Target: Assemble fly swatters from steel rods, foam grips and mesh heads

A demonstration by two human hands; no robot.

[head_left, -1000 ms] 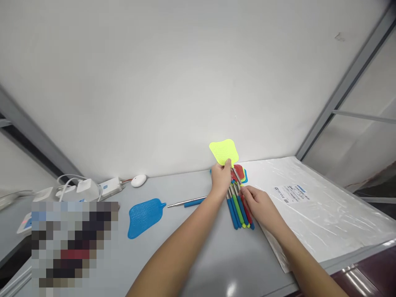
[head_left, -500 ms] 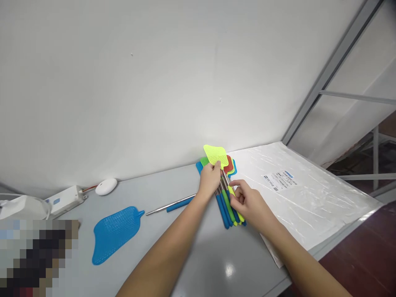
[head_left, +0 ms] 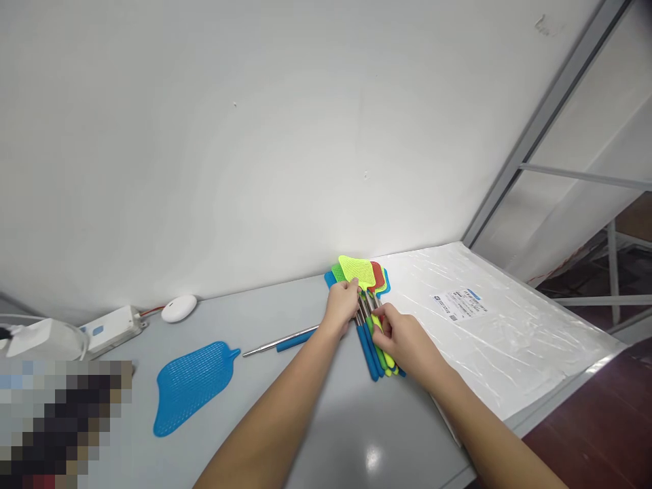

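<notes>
A yellow fly swatter [head_left: 357,270] lies over a pile of other swatters with blue, green and red heads. My left hand [head_left: 342,305] pinches it at the base of its head. The fingers of my right hand [head_left: 400,334] are closed around its yellow handle, lower down. Below my hands, several blue and green handles [head_left: 367,348] of the pile fan out toward me. To the left, a loose blue swatter head [head_left: 194,386] rests flat on the grey table. Beside it lies a metal rod with a blue handle [head_left: 297,339], partly hidden by my left forearm.
A white plastic-wrapped package [head_left: 489,339] with a label covers the table's right side. At the left are a white oval device [head_left: 178,308] and a white power strip [head_left: 112,331]. A pale wall [head_left: 285,149] rises behind the table.
The yellow swatter has come down onto the pile, its head now lower and flatter over the others. Both hands moved down slightly with it, keeping their hold.
</notes>
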